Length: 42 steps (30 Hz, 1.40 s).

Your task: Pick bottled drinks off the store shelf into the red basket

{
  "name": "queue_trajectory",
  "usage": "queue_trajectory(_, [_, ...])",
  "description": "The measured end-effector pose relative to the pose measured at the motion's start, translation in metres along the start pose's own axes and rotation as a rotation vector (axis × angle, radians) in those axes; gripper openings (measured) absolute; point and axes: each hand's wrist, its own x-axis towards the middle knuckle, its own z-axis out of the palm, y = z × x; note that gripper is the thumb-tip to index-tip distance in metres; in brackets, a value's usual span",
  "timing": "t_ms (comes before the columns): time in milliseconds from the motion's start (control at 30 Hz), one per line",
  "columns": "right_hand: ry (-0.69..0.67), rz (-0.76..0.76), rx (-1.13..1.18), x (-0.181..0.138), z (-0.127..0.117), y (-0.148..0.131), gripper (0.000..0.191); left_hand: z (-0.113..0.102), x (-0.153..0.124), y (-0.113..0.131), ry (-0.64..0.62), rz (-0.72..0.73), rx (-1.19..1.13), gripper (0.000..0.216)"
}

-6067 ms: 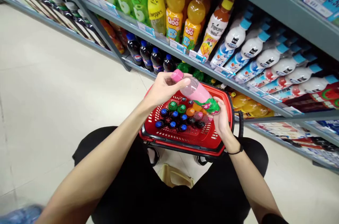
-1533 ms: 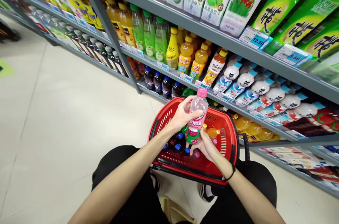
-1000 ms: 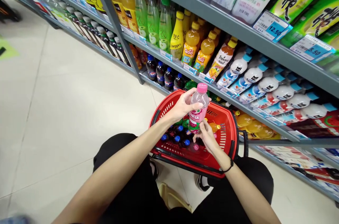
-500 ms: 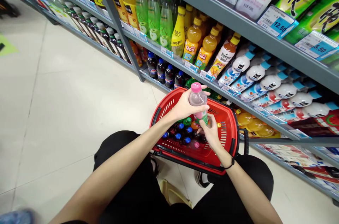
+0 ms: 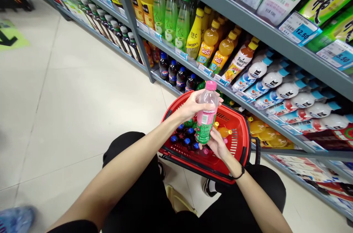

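Note:
A clear drink bottle [image 5: 206, 117] with a pink cap and a pink and green label is held tilted over the red shopping basket [image 5: 204, 168]. My left hand [image 5: 193, 103] is closed round its upper part, fingers wrapping behind it. Lower down, my right hand [image 5: 217, 143] grips the bottle's base from the right side. In the basket lie dark bottles with blue caps [image 5: 186, 141], along with orange bottles [image 5: 224, 131] and pink-capped ones; the held bottle hides part of them. The basket rests between my knees.
Shelves [image 5: 198, 67] of drinks run diagonally ahead, with cola bottles [image 5: 180, 78] on a low shelf, and Qoo juice [image 5: 208, 43] and white bottles [image 5: 256, 73] above. A folding basket handle [image 5: 257, 150] sticks out at right. Pale floor tiles [image 5: 74, 108] stretch left.
The bottle has tipped and turned, so its label and barcode now face me. My right hand has shifted slightly lower with its base. The whole view has swung a little left.

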Motion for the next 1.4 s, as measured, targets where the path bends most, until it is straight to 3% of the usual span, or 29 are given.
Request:
queue_trajectory(200, [0.117, -0.057, -0.097, -0.001, 0.000, 0.006, 0.061, 0.001, -0.001, -0.004, -0.043, 0.052, 0.059, 0.047])
queue_trajectory(467, [0.253, -0.245, -0.234, 0.009, -0.001, 0.008, 0.052, -0.004, 0.002, -0.005, -0.121, 0.068, 0.125, 0.056])
queue_trajectory(600, [0.363, -0.343, -0.308, 0.008, 0.002, 0.011, 0.055, 0.000, 0.002, -0.006, -0.065, 0.068, 0.188, 0.055])
queue_trajectory(733, [0.473, -0.402, -0.395, 0.002, 0.003, 0.014, 0.059, 0.006, 0.001, -0.011, 0.095, 0.077, 0.252, 0.064])
queue_trajectory(867, [0.325, -0.345, -0.325, -0.005, 0.007, 0.014, 0.060, 0.008, 0.001, -0.011, 0.179, 0.041, 0.123, 0.060])
queue_trajectory(933, [0.179, -0.202, -0.194, -0.005, 0.011, 0.015, 0.056, 0.007, 0.002, -0.009, 0.159, 0.007, 0.015, 0.057])
queue_trajectory(1033, [-0.120, 0.075, -0.012, -0.005, 0.018, 0.021, 0.067, 0.006, 0.003, -0.005, 0.137, 0.009, -0.112, 0.048])
queue_trajectory(1100, [-0.228, 0.129, 0.038, -0.006, 0.021, 0.026, 0.068, 0.006, 0.002, -0.003, 0.108, 0.017, -0.148, 0.042])
queue_trajectory(1233, [-0.122, 0.027, 0.023, -0.010, 0.019, 0.032, 0.054, 0.008, -0.001, 0.002, 0.054, 0.012, -0.107, 0.044])
queue_trajectory(1400, [0.024, -0.057, -0.080, -0.008, 0.012, 0.031, 0.052, 0.007, -0.001, 0.007, 0.021, 0.010, -0.089, 0.059])
